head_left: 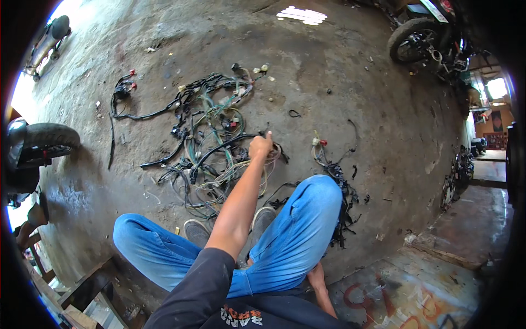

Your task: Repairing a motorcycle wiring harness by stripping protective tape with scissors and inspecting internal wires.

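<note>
My left hand (260, 147) reaches forward over the concrete floor, fingers closed around part of a wiring harness (211, 145) and the thumb pointing up. The harness lies in a loose tangle of black-wrapped, green and pale wires with several connectors. One black-wrapped branch (148, 115) runs out to the left and ends at red-tipped connectors (130, 82). Down beside my right thigh is my right hand (316, 276); its fingers are mostly hidden behind the leg. To the right of my right knee lies a second heap of black wire scraps (341, 205), with a red and a white connector at its far end.
My shoes (264, 220) rest at the near edge of the tangle. A small black loop (295, 113) lies farther off. A motorcycle (419, 41) stands at the far right; a tyre (52, 137) juts in from the left. A painted board (394, 296) lies at the lower right.
</note>
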